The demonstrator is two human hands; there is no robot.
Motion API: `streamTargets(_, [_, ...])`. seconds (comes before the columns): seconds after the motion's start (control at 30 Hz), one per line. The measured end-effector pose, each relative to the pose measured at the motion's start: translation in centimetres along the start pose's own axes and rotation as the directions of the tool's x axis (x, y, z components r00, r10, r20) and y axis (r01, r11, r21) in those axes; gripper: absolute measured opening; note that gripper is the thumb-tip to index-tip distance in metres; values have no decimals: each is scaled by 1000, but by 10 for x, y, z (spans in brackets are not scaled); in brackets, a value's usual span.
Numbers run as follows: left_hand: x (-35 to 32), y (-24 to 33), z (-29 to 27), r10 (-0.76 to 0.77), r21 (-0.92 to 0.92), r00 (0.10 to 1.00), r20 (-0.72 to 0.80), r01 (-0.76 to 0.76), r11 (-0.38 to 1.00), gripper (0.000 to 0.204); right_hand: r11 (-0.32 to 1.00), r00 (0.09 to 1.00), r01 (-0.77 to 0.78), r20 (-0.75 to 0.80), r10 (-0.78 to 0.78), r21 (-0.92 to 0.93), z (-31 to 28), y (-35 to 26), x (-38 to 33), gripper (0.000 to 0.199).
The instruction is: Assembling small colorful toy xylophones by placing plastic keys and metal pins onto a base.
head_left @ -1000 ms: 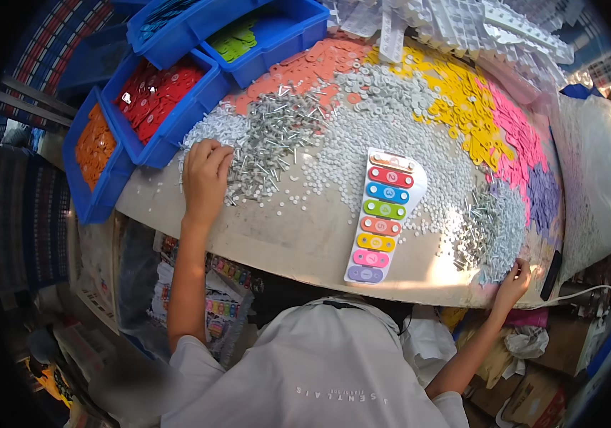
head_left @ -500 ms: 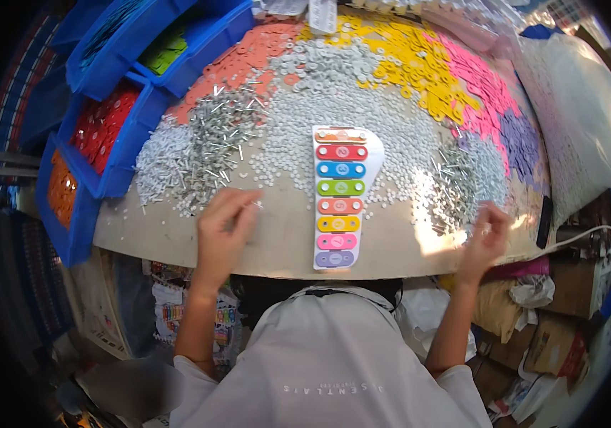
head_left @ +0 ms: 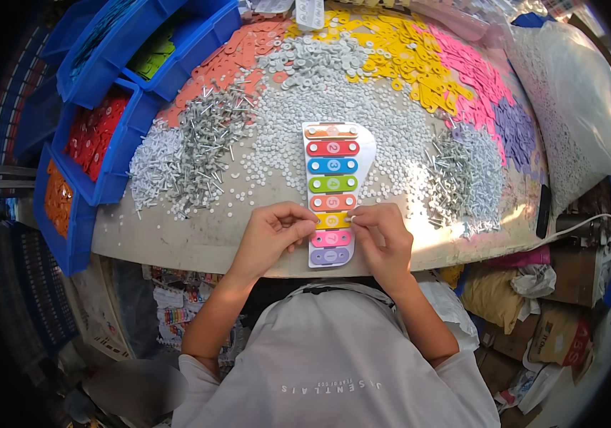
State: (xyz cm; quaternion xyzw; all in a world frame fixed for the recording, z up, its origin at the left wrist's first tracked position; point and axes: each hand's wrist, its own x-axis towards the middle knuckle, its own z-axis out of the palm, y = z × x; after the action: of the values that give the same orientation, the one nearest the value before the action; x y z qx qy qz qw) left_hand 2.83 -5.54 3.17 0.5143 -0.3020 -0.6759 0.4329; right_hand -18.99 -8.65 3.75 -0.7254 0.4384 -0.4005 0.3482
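Head view, left to right: four blue bins line the table's left edge, holding orange, red, green and blue pieces. Next come two heaps of grey screws, one either side of a toy xylophone with eight coloured bars, lying near the front edge. Left hand pinches at its left side by the yellow bar, grip closed on something too small to tell; right hand likewise at the right side.
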Motion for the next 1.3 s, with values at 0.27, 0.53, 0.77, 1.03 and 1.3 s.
streamTargets(0.27, [9,-9,2,107,60,994,24,-108,992,47,999,1000,-14,15,15,-42,4,6,-4,15])
streamTargets(0.53, [16,11,5,-32,324,995,95,0,946,60,613,666,-740,429,610,277,-13,6,17,28])
streamTargets(0.77, [26,19,-1,-148,285,975,167,96,954,63,555,600,-784,567,564,278,-12,5,26,26])
streamTargets(1.03, [28,11,1,-66,223,985,158,29,974,60,576,607,-772,578,545,268,-8,4,26,20])
streamTargets(1.3, [22,0,1,13,289,992,128,-50,956,59,584,620,-770,515,592,256,-4,-1,23,17])
